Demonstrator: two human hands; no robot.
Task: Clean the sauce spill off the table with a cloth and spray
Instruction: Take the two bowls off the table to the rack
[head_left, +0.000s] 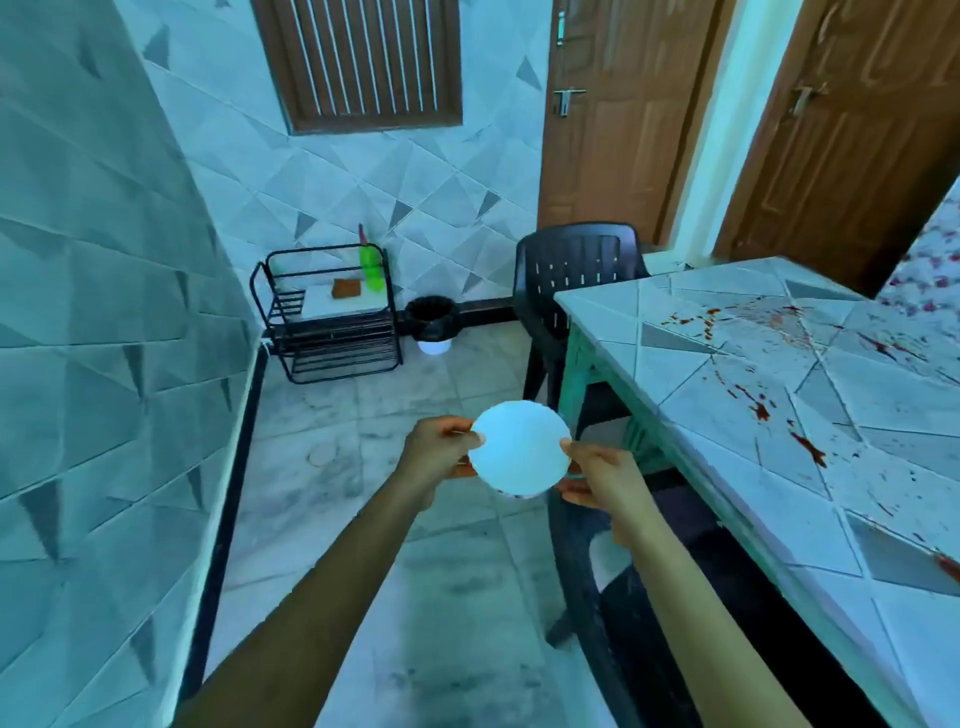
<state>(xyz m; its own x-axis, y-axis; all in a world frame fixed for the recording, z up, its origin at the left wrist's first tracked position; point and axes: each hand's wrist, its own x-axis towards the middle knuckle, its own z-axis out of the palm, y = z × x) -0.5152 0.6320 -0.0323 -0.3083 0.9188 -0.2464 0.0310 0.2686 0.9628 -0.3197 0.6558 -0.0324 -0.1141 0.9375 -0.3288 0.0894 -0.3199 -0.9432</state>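
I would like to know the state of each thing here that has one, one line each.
white plate: held in the air above the floor, by both edges.
left hand: pinches the plate's left edge.
right hand: pinches its right edge.
table: spattered with red sauce, not yet wiped.
green spray bottle: upright on the rack, untouched.
brown cloth: lying on the rack beside the bottle.
bin: open, lined with a black bag.
door: shut.

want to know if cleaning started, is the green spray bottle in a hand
No, the green spray bottle stands on the black rack, while the left hand and right hand hold a white plate.
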